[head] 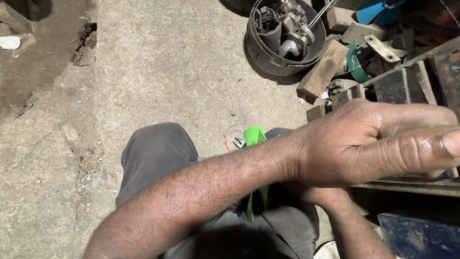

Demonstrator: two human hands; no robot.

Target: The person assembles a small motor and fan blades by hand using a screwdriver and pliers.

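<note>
Green plastic piece (254, 136) lies near, over the lap in grey trousers (158, 153), mostly hidden behind the left forearm. Left hand (378, 144) reaches right, fingers curled loosely, thumb straight, holding nothing visible. Right hand (316, 194) sits beneath it, grip impossible to tell. 1 black bucket (261, 52) of metal parts stands far right.

Bright green tool handles (254, 135); dark grey trousers (158, 153); black bucket (268, 57) of grey metal parts (294, 36); pale grey concrete floor (167, 72); tan wooden block (322, 70).
</note>
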